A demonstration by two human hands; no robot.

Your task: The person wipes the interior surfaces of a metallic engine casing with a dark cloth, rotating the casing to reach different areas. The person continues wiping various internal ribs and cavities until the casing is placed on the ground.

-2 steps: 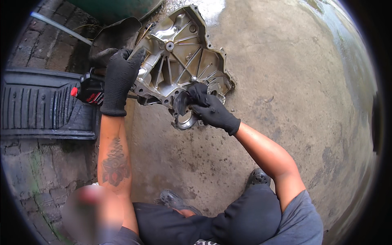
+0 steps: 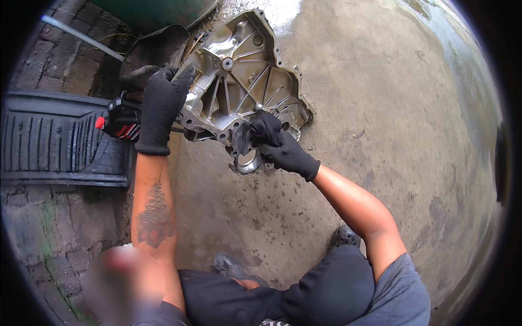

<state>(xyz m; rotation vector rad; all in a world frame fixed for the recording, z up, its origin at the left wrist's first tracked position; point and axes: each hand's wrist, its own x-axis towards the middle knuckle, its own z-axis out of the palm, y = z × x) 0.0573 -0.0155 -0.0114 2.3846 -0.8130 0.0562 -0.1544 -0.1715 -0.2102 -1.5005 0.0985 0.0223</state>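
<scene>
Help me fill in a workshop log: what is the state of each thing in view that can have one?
Metal casting, ribbed inner side showing
Left hand, gloved, closed on the casting's left edge
Right hand, gloved, fingers bunched at the casting's lower part
Bottle, red cap on
Mat, ridged face up
Floor, dark-spotted
Shoes, worn

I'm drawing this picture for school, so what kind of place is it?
It looks like a repair workshop or yard, maybe for vehicles. The clues are the big cast-metal part, which looks like an engine cover, the black bottle with a red cap and the stained concrete floor.
</scene>
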